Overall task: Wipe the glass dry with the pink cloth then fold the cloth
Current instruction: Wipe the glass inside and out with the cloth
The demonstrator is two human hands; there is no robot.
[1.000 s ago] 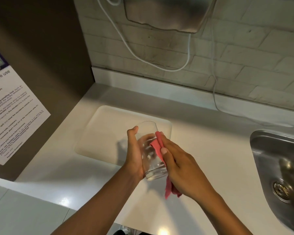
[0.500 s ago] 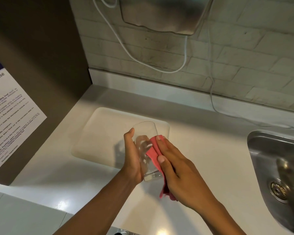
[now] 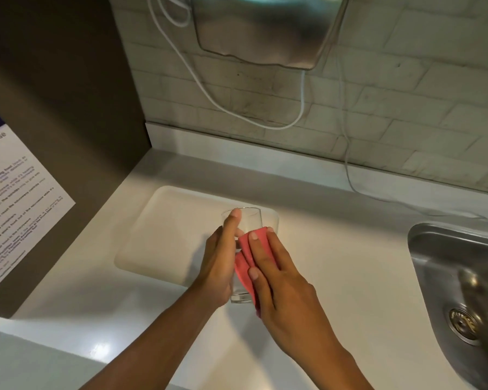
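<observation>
Holding the glass (image 3: 241,220) up in the left hand (image 3: 219,266). Rubbing its side with the pink cloth (image 3: 248,266) under the right hand (image 3: 279,282). No folding yet.

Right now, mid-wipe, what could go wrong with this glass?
The glass is held in the air by the left hand alone, over the hard white counter; if wet, it may slip. The right hand presses the pink cloth against one side, which could push it out of that grip.
</observation>
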